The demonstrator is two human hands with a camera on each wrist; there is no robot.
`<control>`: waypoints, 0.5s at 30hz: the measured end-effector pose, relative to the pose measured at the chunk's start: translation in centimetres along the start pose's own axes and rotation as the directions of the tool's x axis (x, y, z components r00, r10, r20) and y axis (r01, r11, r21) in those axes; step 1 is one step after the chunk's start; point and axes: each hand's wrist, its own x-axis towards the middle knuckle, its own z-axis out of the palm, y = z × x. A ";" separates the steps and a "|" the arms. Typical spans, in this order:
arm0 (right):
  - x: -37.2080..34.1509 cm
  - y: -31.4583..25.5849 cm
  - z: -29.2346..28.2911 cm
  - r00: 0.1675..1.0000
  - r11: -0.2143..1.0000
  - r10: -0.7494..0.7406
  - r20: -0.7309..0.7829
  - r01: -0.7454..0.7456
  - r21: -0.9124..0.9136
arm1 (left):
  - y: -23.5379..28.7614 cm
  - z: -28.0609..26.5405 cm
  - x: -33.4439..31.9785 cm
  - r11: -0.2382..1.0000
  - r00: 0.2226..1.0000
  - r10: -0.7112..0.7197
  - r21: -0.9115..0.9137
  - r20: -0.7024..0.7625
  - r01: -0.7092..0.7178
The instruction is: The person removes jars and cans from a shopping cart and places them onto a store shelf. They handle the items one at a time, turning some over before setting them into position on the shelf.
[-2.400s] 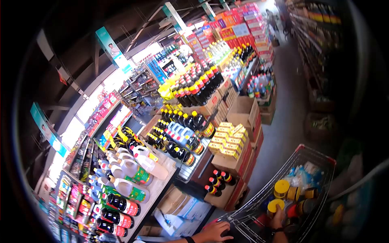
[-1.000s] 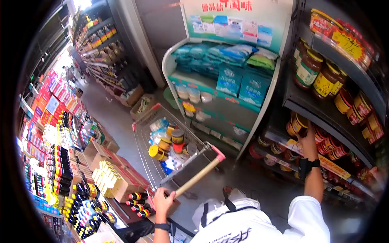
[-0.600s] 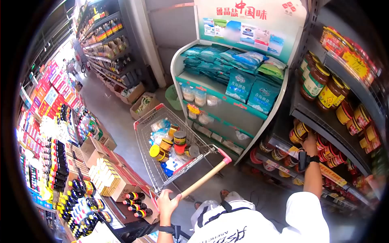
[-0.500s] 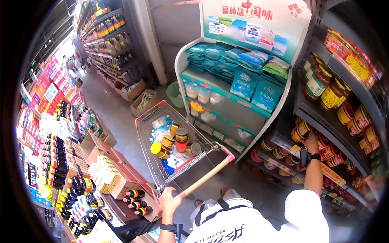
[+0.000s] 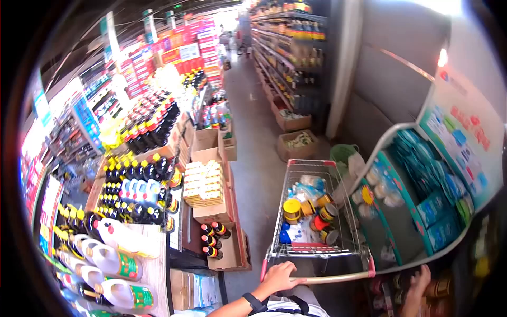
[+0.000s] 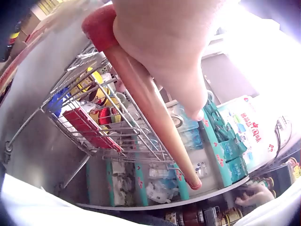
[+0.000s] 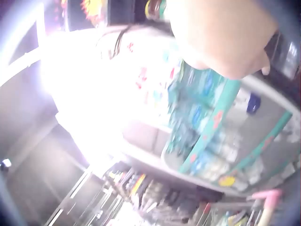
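My left hand (image 5: 279, 277) grips the left end of the tan handle (image 6: 150, 108) of a wire shopping cart (image 5: 317, 253). Inside the cart lie a yellow-lidded jar (image 5: 291, 210), several other jars and some plastic packs (image 5: 309, 186). At the lower right of the head view my right hand (image 5: 417, 288) is held up with nothing in it, beside shelved jars (image 5: 439, 288). Its fingers look loose and slightly bent in the right wrist view, where the back of the hand (image 7: 225, 37) fills the top.
A white rack with teal salt bags (image 5: 441, 232) stands right of the cart. To the left are cartons of yellow boxes (image 5: 203, 182), dark bottles (image 5: 214, 242) and a table with large jugs (image 5: 127, 293). The aisle floor (image 5: 243, 116) runs ahead.
Half a second ago my right hand was at a jar on the right-hand shelf; now it is away from that jar, holding nothing. The head view has swung right, then back left. My left hand stays on the handle.
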 end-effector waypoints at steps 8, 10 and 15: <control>-7.2 2.0 24.2 0.657 0.877 -0.050 0.753 0.390 -0.281 | -0.1 -0.2 0.0 0.988 0.989 -0.118 -0.113 -0.085 0.108; -6.3 4.8 28.7 0.645 0.848 0.075 0.761 0.360 -0.389 | -0.1 -1.0 0.0 0.965 0.978 -0.199 -0.189 -0.067 0.183; -0.3 14.4 39.3 0.541 0.800 0.167 0.824 0.414 -0.434 | -3.3 1.6 -0.1 0.931 0.962 -0.184 -0.350 -0.199 0.106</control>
